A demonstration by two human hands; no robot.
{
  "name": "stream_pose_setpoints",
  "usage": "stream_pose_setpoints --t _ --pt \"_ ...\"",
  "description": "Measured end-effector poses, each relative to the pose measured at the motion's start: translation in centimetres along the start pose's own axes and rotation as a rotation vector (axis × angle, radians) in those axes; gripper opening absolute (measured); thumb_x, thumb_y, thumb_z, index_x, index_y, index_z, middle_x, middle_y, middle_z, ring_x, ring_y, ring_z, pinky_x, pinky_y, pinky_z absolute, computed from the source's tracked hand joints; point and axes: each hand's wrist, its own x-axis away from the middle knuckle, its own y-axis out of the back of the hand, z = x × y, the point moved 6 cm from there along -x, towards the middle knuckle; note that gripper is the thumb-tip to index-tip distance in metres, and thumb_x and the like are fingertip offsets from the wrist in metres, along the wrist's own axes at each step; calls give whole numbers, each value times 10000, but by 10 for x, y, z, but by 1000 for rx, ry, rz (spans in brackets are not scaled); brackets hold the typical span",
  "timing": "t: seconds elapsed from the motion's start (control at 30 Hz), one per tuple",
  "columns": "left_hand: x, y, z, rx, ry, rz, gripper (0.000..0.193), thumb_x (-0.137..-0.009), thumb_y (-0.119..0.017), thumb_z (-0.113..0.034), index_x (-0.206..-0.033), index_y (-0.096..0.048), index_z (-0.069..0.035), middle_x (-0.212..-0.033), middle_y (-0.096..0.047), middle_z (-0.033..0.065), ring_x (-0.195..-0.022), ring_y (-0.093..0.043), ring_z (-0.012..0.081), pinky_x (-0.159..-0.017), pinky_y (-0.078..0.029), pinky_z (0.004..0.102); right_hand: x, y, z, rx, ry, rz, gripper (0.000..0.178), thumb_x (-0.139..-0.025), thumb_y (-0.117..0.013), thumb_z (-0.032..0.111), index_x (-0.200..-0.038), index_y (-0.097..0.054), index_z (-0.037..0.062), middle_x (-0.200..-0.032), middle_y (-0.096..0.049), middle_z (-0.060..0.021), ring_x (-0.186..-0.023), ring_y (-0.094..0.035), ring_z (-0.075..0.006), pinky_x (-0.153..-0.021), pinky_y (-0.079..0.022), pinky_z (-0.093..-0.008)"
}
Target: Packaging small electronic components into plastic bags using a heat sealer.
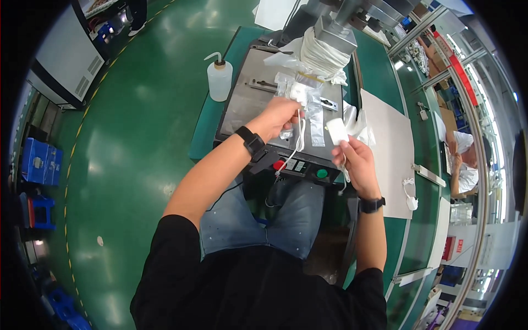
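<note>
Right grip (pixel 360 162) has a white adapter (pixel 337 132) pinched between thumb and fingers, raised just right of the machine plate (pixel 242 110), cord dangling under the hand. Left grip (pixel 280 116) is curled over the plate, fingertips right by a white piece (pixel 298 93) at the fixture; a bundled white cord (pixel 300 137) hangs there. Can't tell whether that grip is closed on the piece, the cord or neither. My take on doing it well: handle the adapter by its sides, seat the piece flat and square in the fixture, route the cord off the front, clear of the buttons, and get fingers out from under the press head (pixel 335 36) before it cycles. Count: 1 adapter in the right grip, 1 white piece at the fixture, 1 more corded adapter (pixel 411 203) on the right-hand desk (pixel 429 192); 2 slotted metal bars (pixel 329 104), 1 squeeze bottle (pixel 219 82) left of the plate, 1 red button (pixel 279 164), 1 green button (pixel 322 173). Clear film overlaps itself, so no count.
</note>
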Motion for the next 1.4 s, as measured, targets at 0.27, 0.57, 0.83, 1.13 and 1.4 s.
stream_pose_setpoints --t 0.27,0.57,0.83,1.13,1.4 --pt "113 4 14 390 -153 210 253 -1076 -511 -203 -1131 -645 4 -741 -541 -4 -664 -457 102 -632 -387 258 -97 -32 -3 227 174 42 277 -1030 -605 182 -1193 -675 -31 -765 -700 -73 -668 -658 -171 -654 -505 -280" --pt "221 64 103 118 -287 58 356 -1110 -446 -286 -1001 -669 -30 -804 -551 14 -772 -507 99 -752 -417 258 -137 -96 21 1442 551 -122 420 -897 -704 247 -1213 -659 -27 -658 -667 -206 -692 -702 -392 -642 -550 -403" --pt "233 100 101 -210 -522 -276 393 -1105 -417 -276 -995 -679 -4 -960 -623 75 -925 -568 164 -854 -441 307 -117 -115 26 1514 443 -178 509 -860 -744 343 -1265 -669 43 -1104 -707 -214 -966 -685 -404 -864 -537 -494" --pt "182 114 73 -271 -672 -204 382 -1102 -416 -232 -959 -675 10 -1042 -668 115 -1029 -614 220 -939 -461 350 -76 -77 21 1131 688 -189 533 -906 -748 367 -1279 -649 0 -1238 -640 -220 -1099 -635 -311 -898 -508 -422" --pt "146 111 77 -457 -593 -189 402 -1098 -400 -223 -938 -678 19 -1062 -697 127 -1046 -639 212 -950 -479 338 50 -6 -139 88 210 -443 189 -997 -673 185 -964 -685 -1 -942 -680 -69 -865 -640 -135 -748 -509 -287"
